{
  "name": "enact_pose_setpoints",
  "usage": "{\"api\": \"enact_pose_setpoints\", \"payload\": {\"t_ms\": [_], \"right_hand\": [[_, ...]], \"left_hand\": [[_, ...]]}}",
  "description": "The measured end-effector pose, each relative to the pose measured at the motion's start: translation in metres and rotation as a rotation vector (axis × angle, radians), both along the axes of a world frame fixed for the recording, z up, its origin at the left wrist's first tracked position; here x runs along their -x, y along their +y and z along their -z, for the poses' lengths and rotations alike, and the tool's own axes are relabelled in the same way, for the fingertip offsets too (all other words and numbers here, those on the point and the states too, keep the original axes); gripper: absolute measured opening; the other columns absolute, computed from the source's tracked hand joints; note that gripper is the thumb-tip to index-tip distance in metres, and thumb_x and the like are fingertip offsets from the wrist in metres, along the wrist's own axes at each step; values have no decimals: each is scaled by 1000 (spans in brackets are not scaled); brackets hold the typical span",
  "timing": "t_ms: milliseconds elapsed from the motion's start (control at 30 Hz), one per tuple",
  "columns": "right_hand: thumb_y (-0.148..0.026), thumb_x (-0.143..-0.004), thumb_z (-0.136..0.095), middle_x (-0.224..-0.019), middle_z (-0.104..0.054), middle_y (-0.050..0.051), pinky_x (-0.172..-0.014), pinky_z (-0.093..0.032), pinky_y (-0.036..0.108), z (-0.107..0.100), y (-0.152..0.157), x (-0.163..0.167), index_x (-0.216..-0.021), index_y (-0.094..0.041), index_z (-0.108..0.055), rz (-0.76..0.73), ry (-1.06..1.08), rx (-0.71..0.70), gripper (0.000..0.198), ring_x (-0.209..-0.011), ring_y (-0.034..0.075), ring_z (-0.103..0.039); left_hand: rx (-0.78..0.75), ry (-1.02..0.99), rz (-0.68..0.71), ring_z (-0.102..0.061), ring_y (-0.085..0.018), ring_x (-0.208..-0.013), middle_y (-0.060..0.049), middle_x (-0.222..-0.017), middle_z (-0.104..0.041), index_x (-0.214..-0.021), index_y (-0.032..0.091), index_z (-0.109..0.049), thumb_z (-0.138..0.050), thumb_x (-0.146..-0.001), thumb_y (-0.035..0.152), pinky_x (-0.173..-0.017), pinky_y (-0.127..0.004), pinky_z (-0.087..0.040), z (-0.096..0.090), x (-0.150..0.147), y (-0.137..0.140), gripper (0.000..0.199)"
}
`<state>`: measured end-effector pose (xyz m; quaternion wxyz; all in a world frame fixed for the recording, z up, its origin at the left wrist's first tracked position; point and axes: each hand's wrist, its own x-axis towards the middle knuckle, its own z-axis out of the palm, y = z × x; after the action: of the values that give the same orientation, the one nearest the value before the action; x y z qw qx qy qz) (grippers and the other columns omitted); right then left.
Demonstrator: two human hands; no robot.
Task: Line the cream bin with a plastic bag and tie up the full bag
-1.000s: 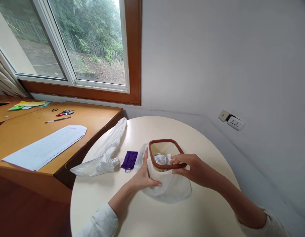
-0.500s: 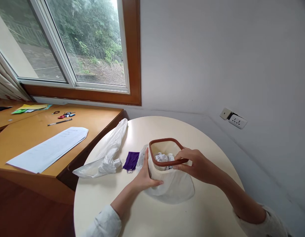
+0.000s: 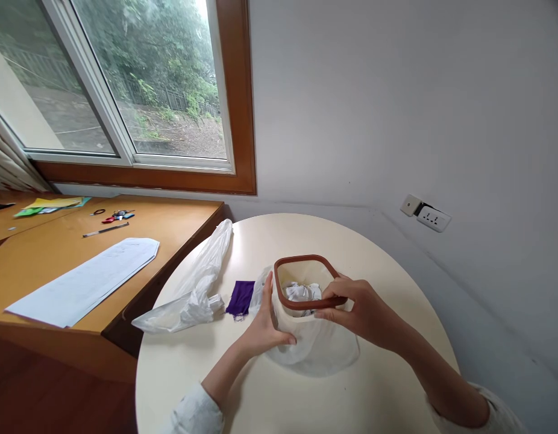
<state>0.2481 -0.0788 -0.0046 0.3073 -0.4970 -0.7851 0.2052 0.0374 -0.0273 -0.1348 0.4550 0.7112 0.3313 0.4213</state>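
Note:
A small cream trash can (image 3: 285, 320) stands on the round table, with a thin white plastic bag (image 3: 324, 352) around its outside. White crumpled paper (image 3: 301, 293) lies inside. On top is a brown square rim ring (image 3: 306, 259), its near side sitting slightly above the can's edge. My left hand (image 3: 263, 328) is wrapped around the can's left side through the bag, thumb in front. With fingers over the ring and thumb below it, my right hand (image 3: 358, 307) pinches its near right corner. A purple cloth (image 3: 240, 298) lies left of the can.
Another crumpled plastic bag (image 3: 197, 301) lies at the left of the round table (image 3: 301, 226). The wooden desk (image 3: 184, 211) beside it holds paper sheets (image 3: 89, 280), a pen (image 3: 106, 229) and keys (image 3: 119, 216). A wall with a socket (image 3: 434, 218) borders the right.
The view has shifted slightly. Both hands keep the same holds on the can and the ring, with hardly any movement.

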Motion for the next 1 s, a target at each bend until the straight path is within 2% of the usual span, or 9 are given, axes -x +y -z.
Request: {"api": "enact_pose_setpoints", "payload": {"t_ms": [100,300,367,467,567,633,767,867,1000], "right_hand": [[-28,-75,-65,-62,-58,-1,-57,-42,25,6,-3,-2,-66,-20,-57,-12,-14,-22,15,-63,13,-51],[-26,-80,-60,-63,-59,1,-67,-47,32,20,-2,-1,-72,-21,-57,-143,24,-357,10,-62,14,-53],[-23,-80,-60,-67,-61,2,-66,-49,32,22,-1,-5,-76,-21,-58,-94,105,-439,5,-67,16,-56],[-24,-80,-60,-77,-64,5,-68,-50,34,29,2,-24,-82,-23,-59,121,171,-505,3,-76,19,-60],[-31,-81,-58,-89,-65,7,-71,-51,35,45,6,-53,-88,-24,-59,369,121,-463,10,-85,21,-61],[-34,-82,-56,-93,-64,7,-72,-52,36,62,8,-72,-88,-24,-60,450,75,-422,13,-88,22,-61],[-37,-85,-51,-97,-64,8,-82,-50,42,101,4,-101,-92,-23,-60,457,-33,-382,18,-96,24,-60],[-39,-86,-48,-107,-62,9,-84,-50,43,125,-5,-116,-90,-24,-60,454,-114,-266,19,-101,25,-59],[-40,-87,-45,-121,-56,6,-81,-52,42,145,-19,-130,-88,-28,-62,466,-169,-84,21,-105,25,-58]], "left_hand": [[-18,-54,20,-13,-35,-136,-13,-150,-6,-142,27,6,-75,-48,60,-109,-51,-19,-1,2,0,129],[-32,-53,-3,-21,-35,-133,-14,-147,-16,-142,26,1,-75,-49,59,-107,-50,-25,-2,-1,-3,124],[-29,-61,-7,-21,-35,-134,-14,-147,-15,-142,25,1,-74,-49,61,-108,-49,-23,0,-1,-3,125],[-15,-58,-10,-18,-35,-135,-15,-149,-11,-142,26,2,-72,-49,64,-108,-49,-22,5,2,-2,124],[-36,-61,-33,-12,-35,-136,-14,-150,-8,-142,27,-1,-65,-51,71,-109,-49,-21,5,5,-1,120],[-58,-96,-37,-11,-34,-137,-13,-150,-8,-142,27,-2,-60,-55,73,-109,-49,-19,3,6,0,114],[-74,-184,-34,-14,-33,-136,-13,-149,-13,-141,28,-6,-53,-67,70,-110,-51,-15,-5,7,1,98],[-68,-227,-56,-18,-32,-135,-13,-146,-19,-139,27,-11,-47,-74,66,-110,-51,-13,-6,7,2,84],[-55,-267,-87,-23,-30,-133,-13,-143,-24,-136,26,-18,-45,-80,60,-110,-50,-16,-4,6,3,71]]}}
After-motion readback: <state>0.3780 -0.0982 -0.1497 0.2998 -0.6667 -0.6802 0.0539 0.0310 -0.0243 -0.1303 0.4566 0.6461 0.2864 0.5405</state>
